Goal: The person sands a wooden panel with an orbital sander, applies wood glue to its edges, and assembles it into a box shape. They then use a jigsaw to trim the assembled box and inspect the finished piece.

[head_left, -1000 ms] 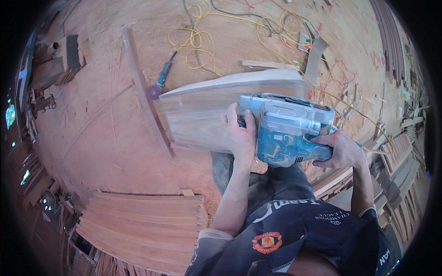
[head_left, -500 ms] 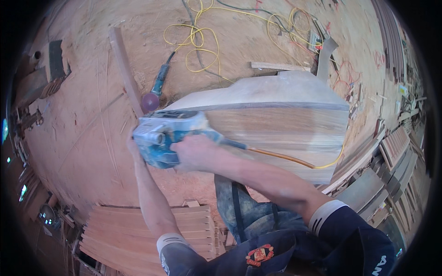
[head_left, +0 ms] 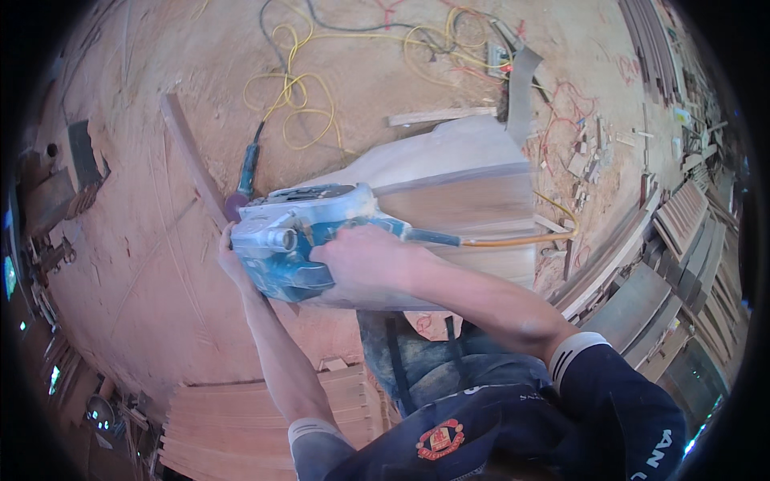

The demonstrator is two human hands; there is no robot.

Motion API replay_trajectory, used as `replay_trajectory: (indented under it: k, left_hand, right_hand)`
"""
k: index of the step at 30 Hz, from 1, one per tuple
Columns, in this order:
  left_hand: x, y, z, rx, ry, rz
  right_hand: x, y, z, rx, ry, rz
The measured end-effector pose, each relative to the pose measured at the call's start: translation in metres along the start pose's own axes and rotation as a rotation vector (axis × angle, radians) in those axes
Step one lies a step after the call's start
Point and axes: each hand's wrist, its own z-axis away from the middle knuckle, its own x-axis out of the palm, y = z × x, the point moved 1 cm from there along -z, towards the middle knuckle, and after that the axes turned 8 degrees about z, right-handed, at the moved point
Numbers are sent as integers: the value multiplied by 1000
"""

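Observation:
A blue belt sander [head_left: 301,240], coated in pale dust, rests on the left part of a wide wooden panel [head_left: 457,200]. My right hand [head_left: 365,252] is closed around its rear handle, where the power cord [head_left: 497,239] comes out. At the sander's front left side my left hand [head_left: 231,255] grips the body; its fingers are partly hidden behind the tool. Light grey-white dust covers the panel's far strip [head_left: 449,152], while brown grain shows nearer to me. Just beyond the sander, an angle grinder [head_left: 249,168] with a purple disc lies on the ground.
Yellow cord [head_left: 309,100] lies in loops on the dirt floor beyond the panel. A long timber [head_left: 192,160] lies at the left. Stacked boards [head_left: 265,421] are near my legs, and curved wooden pieces [head_left: 642,321] pile up at the right. Wood scraps [head_left: 589,152] are scattered at far right.
The sander has moved to the right along the panel, both hands still on it. The view has shifted, so the panel and floor items appear farther left.

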Motion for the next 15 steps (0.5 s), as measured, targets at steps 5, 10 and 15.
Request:
replay_trajectory:
  k: [5, 10, 15]
  left_hand:
    - [105, 77, 64, -37, -66, 75]
    - [204, 152, 123, 214, -9, -397]
    - [274, 214, 173, 188, -87, -498]
  right_hand:
    - [-60, 35, 111, 68, -37, 0]
    - [-105, 71, 221, 128, 7, 68]
    - [-142, 89, 296, 188, 105, 51]
